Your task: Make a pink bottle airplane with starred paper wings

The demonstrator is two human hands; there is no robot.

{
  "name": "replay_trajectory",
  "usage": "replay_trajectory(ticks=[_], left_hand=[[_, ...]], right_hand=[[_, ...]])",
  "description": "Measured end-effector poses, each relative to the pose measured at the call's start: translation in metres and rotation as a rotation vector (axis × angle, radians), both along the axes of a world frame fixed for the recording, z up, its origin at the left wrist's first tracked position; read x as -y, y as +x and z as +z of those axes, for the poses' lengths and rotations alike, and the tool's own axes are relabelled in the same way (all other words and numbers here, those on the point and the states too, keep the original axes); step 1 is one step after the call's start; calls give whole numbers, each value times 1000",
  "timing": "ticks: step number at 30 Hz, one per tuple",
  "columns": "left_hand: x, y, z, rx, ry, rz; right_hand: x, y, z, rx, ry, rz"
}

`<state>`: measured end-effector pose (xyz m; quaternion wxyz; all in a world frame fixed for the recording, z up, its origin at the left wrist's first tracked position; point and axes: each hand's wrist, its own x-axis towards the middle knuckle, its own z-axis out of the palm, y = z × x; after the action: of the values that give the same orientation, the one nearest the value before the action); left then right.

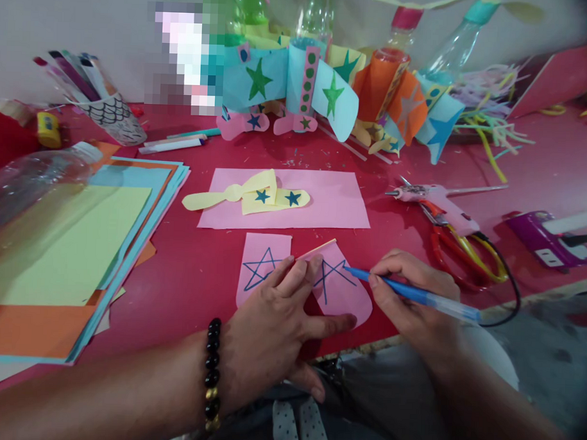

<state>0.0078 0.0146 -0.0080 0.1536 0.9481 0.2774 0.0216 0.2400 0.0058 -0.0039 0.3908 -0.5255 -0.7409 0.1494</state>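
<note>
My right hand [418,301] grips a blue felt-tip pen [416,292], its tip touching a pink paper piece [341,292] with a rounded end. Blue lines of a partly drawn star show on that piece. Fingers spread, my left hand [280,316] lies flat across it and presses it to the red table. Left of it, partly under my fingers, a second pink piece [249,250] carries a star outline in blue. Behind both lies a pink sheet [333,199], with yellow paper cut-outs [256,196] on it, two of them bearing dark blue stars.
Stacked coloured paper [114,239] and a clear plastic bottle [39,179] occupy the left. A pen cup [114,114] stands behind them. Decorated bottles [298,85] line the back. At right are a glue gun [436,199], red-handled scissors [449,257] and a purple power socket [548,238].
</note>
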Motion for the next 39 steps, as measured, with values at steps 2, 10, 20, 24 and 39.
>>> replay_trajectory(ticks=[2, 10, 20, 24, 39], left_hand=[[0, 0, 0, -4, 0, 4], [0, 0, -3, 7, -26, 6], [1, -1, -3, 12, -21, 8], [1, -1, -4, 7, -17, 7], [2, 0, 2, -54, 0, -12]], right_hand=[[1, 0, 0, -15, 2, 20], [3, 1, 0, -62, -12, 95], [5, -2, 1, -114, -7, 192], [6, -6, 6, -127, -3, 230], [12, -10, 5, -121, -79, 321]])
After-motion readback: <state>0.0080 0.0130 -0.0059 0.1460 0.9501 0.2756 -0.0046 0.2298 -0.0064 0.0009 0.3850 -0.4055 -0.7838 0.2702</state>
